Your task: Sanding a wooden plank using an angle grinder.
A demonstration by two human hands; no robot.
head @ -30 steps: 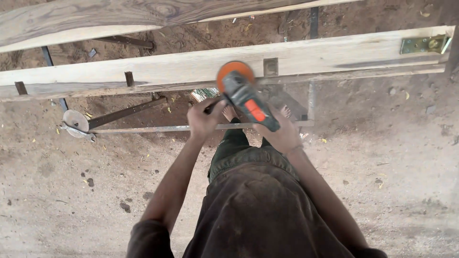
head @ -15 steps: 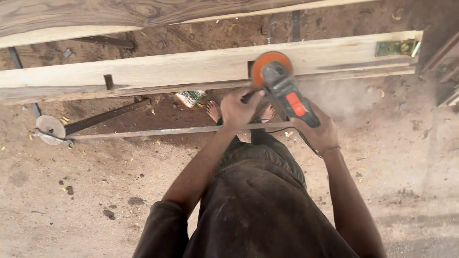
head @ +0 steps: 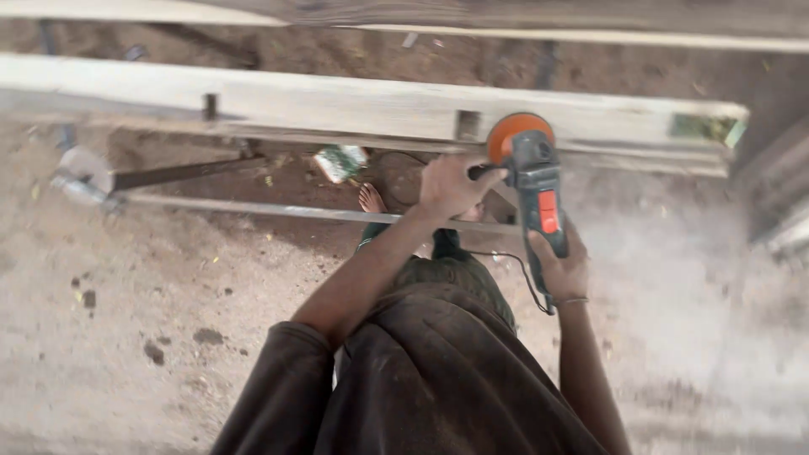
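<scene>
I hold a grey and orange angle grinder point(head: 537, 185) with both hands. Its orange disc point(head: 511, 132) presses on the front face of a long pale wooden beam point(head: 337, 101), next to a small square notch point(head: 466, 125). My left hand point(head: 451, 185) grips the side handle of the grinder. Around the rear of its body is my right hand point(head: 563, 268), from which a black cord point(head: 522, 274) hangs. Dust drifts to the right of the tool.
A second wooden plank point(head: 506, 17) runs along the top. A brass hinge point(head: 706, 126) sits at the beam's right end. Under the beam lie metal bars point(head: 278, 211), a round metal foot point(head: 80, 173), a small green packet point(head: 340, 160) and my bare foot point(head: 371, 199) on sandy ground.
The grinder has moved to the right along the beam, past the notch. Its body has turned more upright. The view has shifted and blurred, and more dust hangs at the right.
</scene>
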